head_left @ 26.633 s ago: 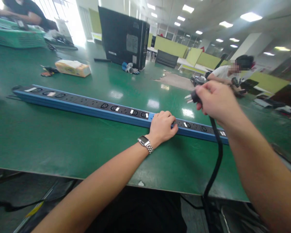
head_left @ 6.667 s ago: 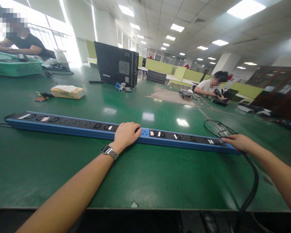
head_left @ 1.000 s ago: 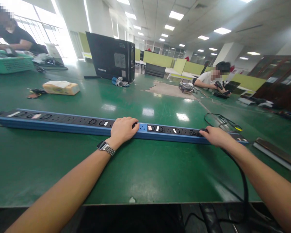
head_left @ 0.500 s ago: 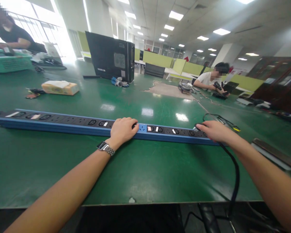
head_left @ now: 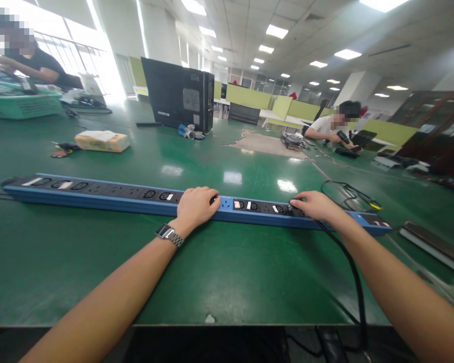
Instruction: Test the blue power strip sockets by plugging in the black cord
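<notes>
Power strip (head_left: 234, 216): lay flat under the left fingers (head_left: 204, 193), stretching to both sides of them; had smooth blue sides and a long black socket face.
Blue socket (head_left: 226, 203): sat just right of the left fingers.
Tabletop (head_left: 196, 282): shone glossy green beneath both hands.
Cable (head_left: 359, 295): hung black and thick from the right fingers (head_left: 303, 194), curving over the near edge.
White stickers (head_left: 275, 208): dotted the face either side of the left fingers, too small to read.
Left hand (head_left: 196, 206): clasped the strip palm down, fingers pressed together.
Right hand (head_left: 315, 205): reached in from the right, thumb and fingertips pinching the dark plug (head_left: 291, 204) at the face; hard to tell whether seated.
</notes>
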Available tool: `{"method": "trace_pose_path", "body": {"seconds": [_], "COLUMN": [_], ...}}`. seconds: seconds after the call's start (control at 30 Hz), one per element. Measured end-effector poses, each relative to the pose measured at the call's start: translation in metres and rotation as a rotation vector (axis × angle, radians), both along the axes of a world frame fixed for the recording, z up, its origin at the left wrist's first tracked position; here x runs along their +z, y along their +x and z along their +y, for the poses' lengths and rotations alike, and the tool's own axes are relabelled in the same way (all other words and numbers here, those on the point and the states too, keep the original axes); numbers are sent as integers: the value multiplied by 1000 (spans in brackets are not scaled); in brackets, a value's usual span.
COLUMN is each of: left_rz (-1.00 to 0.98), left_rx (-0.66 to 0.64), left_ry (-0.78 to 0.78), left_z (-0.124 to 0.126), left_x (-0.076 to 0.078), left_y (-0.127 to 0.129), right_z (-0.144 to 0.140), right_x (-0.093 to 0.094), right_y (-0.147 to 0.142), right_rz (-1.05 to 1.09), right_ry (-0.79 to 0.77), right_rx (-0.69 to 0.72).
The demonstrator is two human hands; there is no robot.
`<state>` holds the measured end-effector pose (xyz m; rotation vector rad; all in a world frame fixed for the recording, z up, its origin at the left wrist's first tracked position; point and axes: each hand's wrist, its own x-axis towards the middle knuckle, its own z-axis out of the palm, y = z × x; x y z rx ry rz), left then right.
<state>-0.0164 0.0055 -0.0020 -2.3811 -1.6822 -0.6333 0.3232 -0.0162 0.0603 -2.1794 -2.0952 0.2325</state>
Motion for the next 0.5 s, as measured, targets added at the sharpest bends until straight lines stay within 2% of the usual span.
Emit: {"method": "trace_pose_path", "body": {"seconds": [0.13,0.23,0.37,0.5], "left_rz": [-5,-12,-2,6], "left_rx": [-1,-7,-4,-4], "left_ry": [-3,-7,-21,-14], "left_z": [0,0,0,0], "left_x": [0,0,2,2], "left_y": [0,0,0,0], "right_z": [-2,-2,6,18], "right_x": [-1,0,-1,-6], "right_y": [-9,-27,-57,-73], "right_rz": [149,231,164,113], "right_ry": [3,28,73,12], "right_rx": [28,74,165,131]}}
